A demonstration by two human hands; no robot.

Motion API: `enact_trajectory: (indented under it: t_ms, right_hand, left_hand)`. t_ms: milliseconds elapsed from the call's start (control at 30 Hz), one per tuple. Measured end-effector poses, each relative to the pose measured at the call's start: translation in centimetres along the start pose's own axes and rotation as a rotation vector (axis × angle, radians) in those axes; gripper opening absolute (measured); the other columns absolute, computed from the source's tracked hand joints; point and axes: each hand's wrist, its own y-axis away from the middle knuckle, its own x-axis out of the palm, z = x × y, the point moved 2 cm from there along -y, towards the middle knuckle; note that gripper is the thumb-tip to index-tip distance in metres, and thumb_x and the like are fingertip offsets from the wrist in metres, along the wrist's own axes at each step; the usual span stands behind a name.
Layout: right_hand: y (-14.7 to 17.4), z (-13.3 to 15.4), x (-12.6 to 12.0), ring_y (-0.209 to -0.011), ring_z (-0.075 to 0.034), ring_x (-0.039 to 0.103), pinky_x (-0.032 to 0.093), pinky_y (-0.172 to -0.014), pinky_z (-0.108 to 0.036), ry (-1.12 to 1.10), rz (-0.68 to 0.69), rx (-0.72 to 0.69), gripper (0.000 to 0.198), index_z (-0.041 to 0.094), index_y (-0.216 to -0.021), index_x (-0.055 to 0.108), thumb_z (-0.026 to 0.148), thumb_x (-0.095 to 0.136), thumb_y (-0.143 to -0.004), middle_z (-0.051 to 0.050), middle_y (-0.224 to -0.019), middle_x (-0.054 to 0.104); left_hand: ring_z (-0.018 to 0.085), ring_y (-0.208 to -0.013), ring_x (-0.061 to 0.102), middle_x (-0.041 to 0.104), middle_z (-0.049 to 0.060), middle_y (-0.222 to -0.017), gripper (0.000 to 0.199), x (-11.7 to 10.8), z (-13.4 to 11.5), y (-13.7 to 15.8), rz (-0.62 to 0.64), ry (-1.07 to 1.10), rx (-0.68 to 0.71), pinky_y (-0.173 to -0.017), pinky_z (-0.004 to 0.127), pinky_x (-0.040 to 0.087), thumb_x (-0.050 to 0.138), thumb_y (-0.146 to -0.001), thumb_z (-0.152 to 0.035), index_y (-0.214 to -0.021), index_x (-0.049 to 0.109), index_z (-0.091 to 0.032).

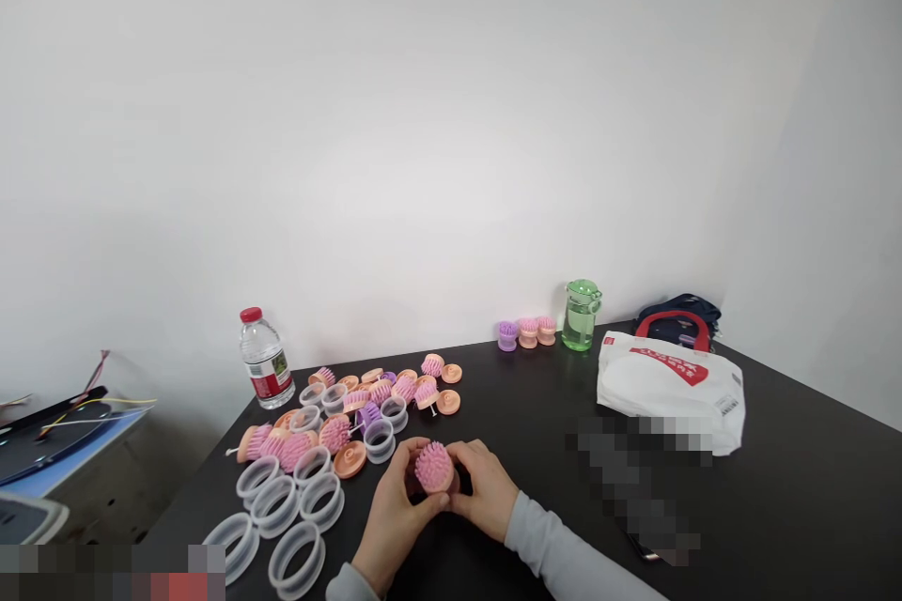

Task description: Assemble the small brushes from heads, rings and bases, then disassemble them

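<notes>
Between my two hands I hold a scalp massage brush (434,467) with pink bristles facing up. My left hand (390,509) wraps it from the left, thumb at its front. From the right, my right hand (488,486) grips its side, the fingertips close to the left thumb. The brush's lower part is mostly covered by the fingers. To the left lie several translucent plastic rings (279,527), pink bristle heads (334,433) with peach bases, a purple bristle head (367,416) and round peach discs (350,459).
A water bottle (266,366) stands at the back left. Along the wall are a purple brush (507,336), two pink brushes (528,333) and a green pitcher (581,317). On the right lie a white bag (662,385) with red handles and a dark bag (683,312).
</notes>
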Motion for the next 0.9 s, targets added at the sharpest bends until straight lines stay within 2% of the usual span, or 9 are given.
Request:
enact_trajectory:
  t_ms: [100,233,400,567,733,900]
  right_hand:
    - [-0.1,-0.1,0.1,-0.100,-0.028,0.057,0.044,-0.086,-0.036,0.005,-0.005,-0.004,0.042,0.020,-0.105,0.065,0.020,0.079,-0.066,-0.006,-0.106,0.066]
    - [-0.1,-0.2,0.2,-0.099,-0.029,0.057,0.044,-0.086,-0.038,0.005,-0.018,-0.003,0.043,0.020,-0.105,0.065,0.018,0.079,-0.064,-0.007,-0.104,0.066]
    - [0.0,0.1,0.1,-0.102,-0.029,0.058,0.045,-0.090,-0.039,-0.026,-0.043,-0.024,0.059,0.022,-0.117,0.059,0.018,0.081,-0.062,-0.007,-0.113,0.066]
    - [0.1,0.2,0.1,-0.101,-0.028,0.062,0.047,-0.090,-0.041,-0.106,-0.073,-0.047,0.060,0.024,-0.119,0.057,0.026,0.080,-0.064,-0.006,-0.113,0.066]
    - [0.2,-0.3,0.5,-0.107,-0.029,0.062,0.047,-0.093,-0.042,-0.204,-0.110,-0.013,0.080,0.024,-0.132,0.047,0.022,0.081,-0.060,-0.008,-0.118,0.064]
    - [0.2,-0.3,0.4,-0.118,-0.030,0.057,0.042,-0.103,-0.046,-0.259,-0.157,-0.106,0.081,0.024,-0.137,0.043,0.020,0.078,-0.064,-0.010,-0.128,0.059]
  left_hand:
    - [0.031,-0.098,0.066,0.069,0.009,-0.103,0.057,0.1,0.0,0.0,0.003,-0.035,-0.029,-0.084,0.042,0.052,0.082,-0.053,-0.016,-0.105,0.059,-0.021]
    - [0.029,-0.095,0.066,0.071,0.007,-0.099,0.051,0.2,-0.3,0.0,0.017,-0.105,-0.038,-0.084,0.042,0.052,0.080,-0.054,-0.012,-0.100,0.061,-0.021]
    - [0.029,-0.092,0.067,0.073,0.006,-0.094,0.039,0.3,-1.0,0.2,0.050,-0.167,-0.013,-0.086,0.043,0.051,0.078,-0.059,-0.014,-0.095,0.064,-0.020]
    - [0.029,-0.092,0.068,0.073,0.007,-0.096,0.036,0.2,-1.1,0.3,0.035,-0.105,0.014,-0.086,0.043,0.052,0.078,-0.064,-0.022,-0.097,0.064,-0.021]
    - [0.029,-0.092,0.068,0.072,0.009,-0.097,0.038,0.2,-0.6,0.1,0.041,-0.032,0.034,-0.083,0.041,0.054,0.079,-0.067,-0.029,-0.101,0.063,-0.020]
    - [0.027,-0.084,0.067,0.070,0.009,-0.094,0.044,0.2,0.0,0.1,0.024,-0.005,-0.010,-0.067,0.035,0.055,0.081,-0.065,-0.037,-0.101,0.063,-0.020]
